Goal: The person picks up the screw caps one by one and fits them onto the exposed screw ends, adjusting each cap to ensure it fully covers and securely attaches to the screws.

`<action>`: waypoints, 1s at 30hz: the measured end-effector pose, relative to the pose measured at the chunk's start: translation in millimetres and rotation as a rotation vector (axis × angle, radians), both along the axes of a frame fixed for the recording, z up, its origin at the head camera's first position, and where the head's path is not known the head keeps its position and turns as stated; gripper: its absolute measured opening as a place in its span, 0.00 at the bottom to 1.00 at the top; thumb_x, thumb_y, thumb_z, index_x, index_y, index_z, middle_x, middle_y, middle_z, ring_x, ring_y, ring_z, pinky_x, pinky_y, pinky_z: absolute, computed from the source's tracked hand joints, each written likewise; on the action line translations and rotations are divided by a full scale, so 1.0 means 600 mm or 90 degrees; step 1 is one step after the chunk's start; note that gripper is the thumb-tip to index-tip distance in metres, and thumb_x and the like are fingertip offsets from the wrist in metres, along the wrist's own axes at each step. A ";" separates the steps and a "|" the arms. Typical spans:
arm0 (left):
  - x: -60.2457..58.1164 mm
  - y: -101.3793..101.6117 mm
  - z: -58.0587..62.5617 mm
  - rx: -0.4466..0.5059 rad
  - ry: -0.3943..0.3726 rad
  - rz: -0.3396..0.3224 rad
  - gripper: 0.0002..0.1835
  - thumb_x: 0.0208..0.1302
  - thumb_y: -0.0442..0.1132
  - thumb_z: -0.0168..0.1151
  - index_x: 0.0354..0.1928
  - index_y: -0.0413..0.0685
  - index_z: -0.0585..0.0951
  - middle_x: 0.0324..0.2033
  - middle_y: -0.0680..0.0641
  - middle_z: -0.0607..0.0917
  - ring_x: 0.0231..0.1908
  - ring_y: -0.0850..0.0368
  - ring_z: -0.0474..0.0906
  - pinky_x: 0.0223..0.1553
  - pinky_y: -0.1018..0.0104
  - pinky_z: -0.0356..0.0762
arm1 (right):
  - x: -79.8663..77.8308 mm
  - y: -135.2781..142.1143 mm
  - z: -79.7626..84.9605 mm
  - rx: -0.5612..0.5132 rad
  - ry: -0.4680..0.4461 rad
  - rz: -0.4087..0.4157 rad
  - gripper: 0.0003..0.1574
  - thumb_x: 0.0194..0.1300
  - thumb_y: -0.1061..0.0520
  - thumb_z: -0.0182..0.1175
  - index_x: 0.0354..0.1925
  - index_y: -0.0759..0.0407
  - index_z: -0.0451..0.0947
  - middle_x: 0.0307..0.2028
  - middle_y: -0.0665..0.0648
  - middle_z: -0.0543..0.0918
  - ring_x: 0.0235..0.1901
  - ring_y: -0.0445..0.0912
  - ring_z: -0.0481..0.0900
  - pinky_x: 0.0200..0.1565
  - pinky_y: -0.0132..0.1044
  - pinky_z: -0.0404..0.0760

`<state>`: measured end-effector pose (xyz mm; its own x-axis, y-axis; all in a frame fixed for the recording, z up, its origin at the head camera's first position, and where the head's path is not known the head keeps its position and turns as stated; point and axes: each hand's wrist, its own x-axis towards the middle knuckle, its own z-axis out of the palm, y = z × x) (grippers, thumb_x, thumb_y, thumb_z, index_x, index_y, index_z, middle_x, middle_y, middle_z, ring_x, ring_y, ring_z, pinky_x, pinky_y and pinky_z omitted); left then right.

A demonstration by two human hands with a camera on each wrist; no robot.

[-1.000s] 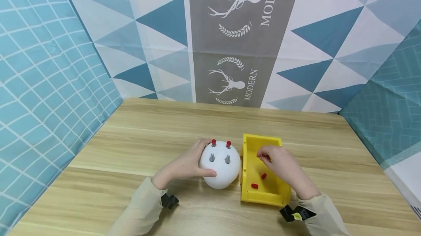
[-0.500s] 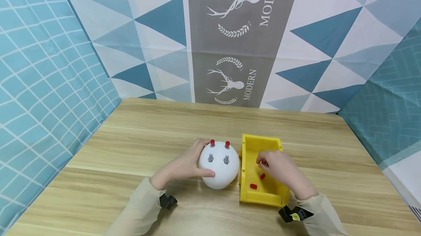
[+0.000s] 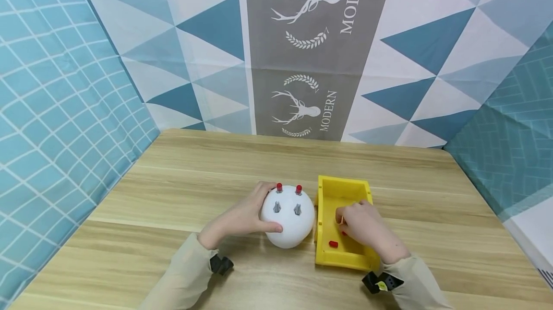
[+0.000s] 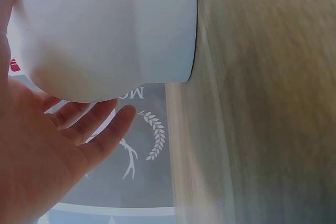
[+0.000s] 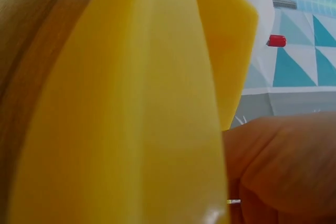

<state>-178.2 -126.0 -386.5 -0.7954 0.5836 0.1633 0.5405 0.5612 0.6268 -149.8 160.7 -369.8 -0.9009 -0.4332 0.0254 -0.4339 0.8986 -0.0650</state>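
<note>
A white rounded body with a flat base (image 3: 290, 234) stands on the table. On its top are two bare metal stems (image 3: 277, 207), and behind them two stems wear red caps (image 3: 299, 189). My left hand (image 3: 246, 215) grips its left side, thumb in front and fingers behind. Inside the yellow bin (image 3: 343, 261), my right hand (image 3: 365, 226) reaches down with curled fingers, fingertips right at a small red cap (image 3: 344, 233) that they partly cover. I cannot tell whether they pinch it. Another red cap (image 3: 333, 244) lies nearer the bin's front.
The yellow bin stands close against the right side of the white body. Both stand on a wood-grain table (image 3: 194, 166). Patterned cloths (image 3: 216, 60) hang behind and at the sides. Black wrist cameras (image 3: 221, 265) sit on both cuffs.
My right hand has moved down and toward the front of the bin, over the red cap there. My left hand keeps its grip on the white body.
</note>
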 end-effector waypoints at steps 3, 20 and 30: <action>-0.001 0.000 0.000 0.000 0.000 -0.001 0.50 0.40 0.63 0.68 0.63 0.53 0.58 0.55 0.52 0.64 0.52 0.59 0.67 0.52 0.59 0.70 | 0.000 0.000 -0.003 0.007 -0.005 -0.003 0.05 0.49 0.58 0.67 0.24 0.53 0.78 0.20 0.46 0.79 0.21 0.40 0.68 0.38 0.42 0.65; 0.000 0.001 0.004 0.003 -0.003 -0.001 0.49 0.41 0.62 0.69 0.63 0.52 0.58 0.55 0.52 0.64 0.52 0.59 0.67 0.52 0.59 0.69 | 0.004 -0.002 -0.007 0.059 0.000 -0.014 0.10 0.45 0.59 0.68 0.19 0.53 0.74 0.18 0.45 0.75 0.21 0.40 0.67 0.38 0.41 0.62; 0.000 -0.001 0.000 0.002 0.003 0.000 0.49 0.40 0.64 0.68 0.63 0.53 0.58 0.55 0.53 0.64 0.51 0.59 0.67 0.52 0.58 0.70 | 0.005 -0.002 -0.011 0.070 0.010 -0.014 0.14 0.43 0.62 0.67 0.16 0.52 0.71 0.14 0.43 0.69 0.19 0.40 0.65 0.37 0.40 0.61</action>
<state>-178.1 -126.6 -386.4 -0.7943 0.5834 0.1694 0.5440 0.5590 0.6257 -146.7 159.3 -376.6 -0.9104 -0.4137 -0.0073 -0.4137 0.9095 0.0418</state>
